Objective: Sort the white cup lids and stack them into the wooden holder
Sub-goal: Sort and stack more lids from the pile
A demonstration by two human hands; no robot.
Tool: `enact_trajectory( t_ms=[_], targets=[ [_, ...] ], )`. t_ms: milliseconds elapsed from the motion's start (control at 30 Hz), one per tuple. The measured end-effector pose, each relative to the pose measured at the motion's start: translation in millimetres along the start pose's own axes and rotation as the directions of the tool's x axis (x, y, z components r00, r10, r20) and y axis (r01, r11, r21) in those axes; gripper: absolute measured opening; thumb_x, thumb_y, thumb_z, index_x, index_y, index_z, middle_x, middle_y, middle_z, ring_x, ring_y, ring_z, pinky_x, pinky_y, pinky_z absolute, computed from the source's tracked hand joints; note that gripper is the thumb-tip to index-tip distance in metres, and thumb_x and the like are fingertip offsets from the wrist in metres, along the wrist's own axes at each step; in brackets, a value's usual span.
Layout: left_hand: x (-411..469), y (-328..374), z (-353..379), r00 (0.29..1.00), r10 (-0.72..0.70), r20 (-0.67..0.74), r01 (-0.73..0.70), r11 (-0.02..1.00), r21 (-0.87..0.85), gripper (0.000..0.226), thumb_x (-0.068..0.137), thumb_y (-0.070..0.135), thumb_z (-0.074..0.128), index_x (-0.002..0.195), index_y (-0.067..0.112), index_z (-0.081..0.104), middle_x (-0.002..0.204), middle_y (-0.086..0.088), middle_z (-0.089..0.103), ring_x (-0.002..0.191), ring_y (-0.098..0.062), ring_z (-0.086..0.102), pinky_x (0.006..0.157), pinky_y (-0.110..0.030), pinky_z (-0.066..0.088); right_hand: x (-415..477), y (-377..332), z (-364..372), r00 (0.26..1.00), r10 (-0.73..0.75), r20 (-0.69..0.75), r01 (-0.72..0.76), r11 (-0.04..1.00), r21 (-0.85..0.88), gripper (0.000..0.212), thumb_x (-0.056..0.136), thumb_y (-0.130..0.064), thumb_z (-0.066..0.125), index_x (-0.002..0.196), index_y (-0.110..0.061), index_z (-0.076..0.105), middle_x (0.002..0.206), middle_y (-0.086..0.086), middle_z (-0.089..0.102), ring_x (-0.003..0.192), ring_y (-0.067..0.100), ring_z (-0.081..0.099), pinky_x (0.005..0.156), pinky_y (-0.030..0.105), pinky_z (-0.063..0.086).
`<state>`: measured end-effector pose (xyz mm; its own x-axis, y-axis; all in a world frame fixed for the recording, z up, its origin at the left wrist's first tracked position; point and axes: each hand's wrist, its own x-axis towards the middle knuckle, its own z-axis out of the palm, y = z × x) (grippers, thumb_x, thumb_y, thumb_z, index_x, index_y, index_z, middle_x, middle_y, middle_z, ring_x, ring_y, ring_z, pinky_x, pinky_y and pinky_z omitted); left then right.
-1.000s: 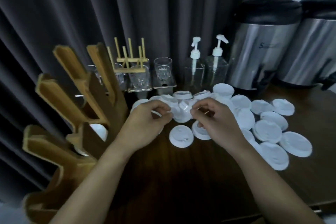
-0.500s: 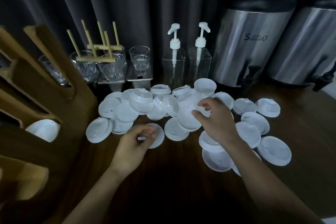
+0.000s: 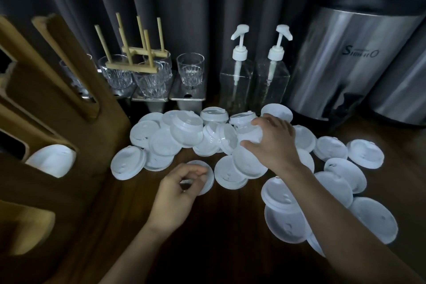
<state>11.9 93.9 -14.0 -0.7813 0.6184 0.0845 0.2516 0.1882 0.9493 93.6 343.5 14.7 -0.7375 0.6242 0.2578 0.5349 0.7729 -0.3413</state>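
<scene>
Several white cup lids (image 3: 184, 131) lie scattered and overlapping on the dark wooden table (image 3: 230, 237). The wooden holder (image 3: 69, 90) stands at the left, with white lids (image 3: 51, 160) showing in one of its slots. My left hand (image 3: 177, 193) is curled over the near edge of a single lid (image 3: 204, 180) in front of the pile, and white shows between its thumb and fingers. My right hand (image 3: 274, 143) reaches into the middle of the pile, thumb and fingers closed around a lid (image 3: 250, 134).
Clear glasses (image 3: 190, 71) and a small bamboo rack (image 3: 138, 53) stand behind the pile. Two pump bottles (image 3: 235, 80) are beside them. Two steel drink dispensers (image 3: 345, 64) fill the back right. A dark curtain hangs behind everything.
My hands, together over the pile a second ago, have parted. The left dropped to a lid at the front; the right reached deeper into the pile. The view moved closer and rightward.
</scene>
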Motion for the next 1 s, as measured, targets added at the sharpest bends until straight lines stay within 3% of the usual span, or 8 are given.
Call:
enact_trajectory(
  t_ms=[167, 300, 367, 567, 667, 700, 800, 1000],
  targets=[
    [14.4, 11.8, 8.2, 0.998, 0.021, 0.060, -0.020, 1.000, -0.012, 0.017, 0.096, 0.014, 0.072, 0.105, 0.028, 0.076, 0.102, 0.016, 0.075, 0.100, -0.003, 0.069, 0.089, -0.015, 0.050, -6.7, -3.4, -6.0, 0.992, -0.016, -0.129, 0.037, 0.987, 0.158, 0.056, 0.080, -0.045, 0.084, 0.127, -0.024, 0.064, 0.145, -0.001, 0.058, 0.136, 0.021, 0.051, 0.117, 0.049, 0.035],
    [26.6, 21.8, 7.2, 0.998, 0.010, 0.057, -0.006, 0.998, -0.068, 0.019, 0.096, 0.012, 0.072, 0.108, 0.027, 0.074, 0.105, 0.016, 0.076, 0.105, -0.002, 0.069, 0.096, -0.025, 0.054, -34.9, -16.1, -16.3, 0.988, -0.034, -0.153, 0.109, 0.853, 0.510, 0.052, 0.081, -0.038, 0.085, 0.127, -0.023, 0.065, 0.140, -0.013, 0.057, 0.130, -0.002, 0.049, 0.108, 0.017, 0.039],
    [31.8, 26.1, 7.3, 0.998, 0.029, 0.063, -0.023, 0.995, -0.099, 0.024, 0.097, 0.011, 0.072, 0.115, 0.026, 0.072, 0.109, 0.014, 0.076, 0.108, -0.007, 0.070, 0.099, -0.032, 0.056, -50.1, -24.0, -19.4, 0.993, -0.055, -0.103, 0.107, 0.786, 0.609, 0.049, 0.083, -0.038, 0.084, 0.127, -0.025, 0.066, 0.136, -0.019, 0.059, 0.129, -0.009, 0.049, 0.105, 0.010, 0.036],
    [26.7, 32.4, 11.9, 0.992, 0.092, 0.086, -0.075, 0.980, -0.184, 0.043, 0.103, 0.015, 0.063, 0.142, 0.031, 0.057, 0.135, 0.003, 0.069, 0.127, -0.011, 0.065, 0.106, -0.033, 0.052, -80.7, -44.0, -15.8, 0.979, 0.016, 0.205, -0.186, 0.494, 0.849, 0.040, 0.097, -0.057, 0.060, 0.127, -0.033, 0.068, 0.125, -0.015, 0.072, 0.120, 0.005, 0.065, 0.106, 0.040, 0.053],
    [19.6, 32.8, 12.6, 0.995, 0.088, 0.056, -0.074, 0.973, -0.217, 0.032, 0.104, 0.019, 0.057, 0.136, 0.023, 0.064, 0.127, 0.008, 0.074, 0.124, -0.009, 0.067, 0.106, -0.029, 0.053, -88.8, -57.8, -13.1, 0.898, 0.102, 0.427, -0.438, 0.145, 0.887, 0.035, 0.107, -0.048, 0.047, 0.123, -0.027, 0.070, 0.118, -0.002, 0.078, 0.111, 0.019, 0.074, 0.101, 0.048, 0.058],
    [16.9, 32.6, 12.4, 0.996, 0.075, 0.050, -0.061, 0.970, -0.236, 0.029, 0.105, 0.018, 0.056, 0.132, 0.022, 0.066, 0.124, 0.009, 0.076, 0.121, -0.008, 0.068, 0.103, -0.027, 0.055, -91.1, -60.9, -14.2, 0.876, 0.102, 0.472, -0.481, 0.107, 0.870, 0.037, 0.108, -0.047, 0.044, 0.123, -0.025, 0.069, 0.114, 0.003, 0.079, 0.105, 0.025, 0.077, 0.097, 0.048, 0.060],
    [9.1, 30.1, 9.4, 1.000, -0.006, 0.014, 0.011, 0.947, -0.321, 0.025, 0.106, 0.012, 0.055, 0.124, 0.018, 0.071, 0.114, 0.006, 0.079, 0.110, -0.010, 0.073, 0.090, -0.023, 0.057, -97.2, -62.7, -19.0, 0.877, 0.095, 0.472, -0.479, 0.266, 0.837, 0.034, 0.109, -0.045, 0.041, 0.114, -0.023, 0.067, 0.095, 0.008, 0.081, 0.082, 0.032, 0.080, 0.084, 0.044, 0.065],
    [0.1, 20.9, 4.3, 0.980, -0.200, 0.000, 0.168, 0.823, -0.543, 0.026, 0.099, 0.016, 0.062, 0.123, 0.010, 0.071, 0.105, 0.001, 0.081, 0.100, -0.015, 0.076, 0.076, -0.030, 0.063, -86.3, -35.2, -18.9, 0.956, 0.104, 0.275, -0.289, 0.498, 0.817, 0.019, 0.106, -0.025, 0.059, 0.100, -0.012, 0.072, 0.088, 0.006, 0.078, 0.072, 0.026, 0.078, 0.081, 0.046, 0.064]
  ],
)
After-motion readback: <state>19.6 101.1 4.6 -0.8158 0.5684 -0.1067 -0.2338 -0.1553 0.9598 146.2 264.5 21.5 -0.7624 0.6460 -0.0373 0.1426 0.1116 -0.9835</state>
